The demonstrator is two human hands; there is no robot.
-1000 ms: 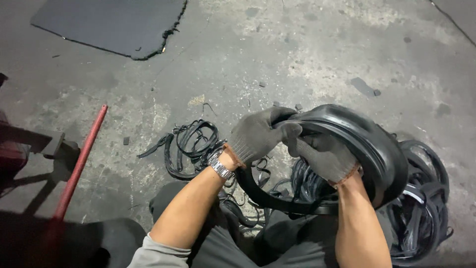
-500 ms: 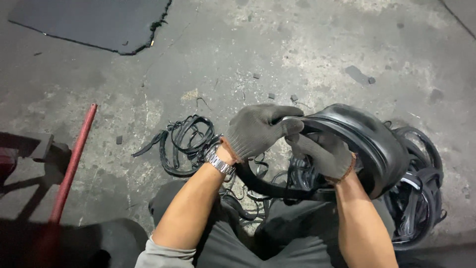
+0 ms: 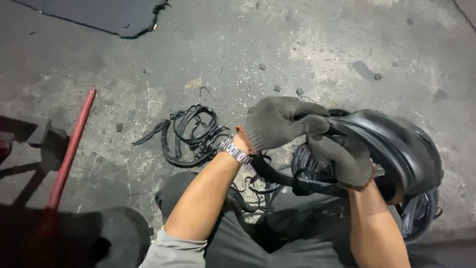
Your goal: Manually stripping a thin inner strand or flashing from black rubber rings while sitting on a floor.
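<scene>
Both my hands wear grey knit gloves and grip a black rubber tyre (image 3: 406, 149) held over my lap. My left hand (image 3: 280, 121), with a metal watch at the wrist, closes over the tyre's upper rim. Just below and to the right of it, my right hand (image 3: 344, 159) clamps the same rim. A loose black rubber strip (image 3: 297, 183) hangs from the tyre under my hands.
A tangle of cut black rubber strips (image 3: 191, 136) lies on the stained concrete floor ahead of my knees. More rubber rings (image 3: 421, 213) are piled at my right. A red rod (image 3: 69, 149) slants at the left, and a dark mat (image 3: 114, 15) lies at the top left.
Both hands have stayed closed on the tyre rim, shifting slightly along it. The view has tilted down a little, so the mat has slid towards the top edge.
</scene>
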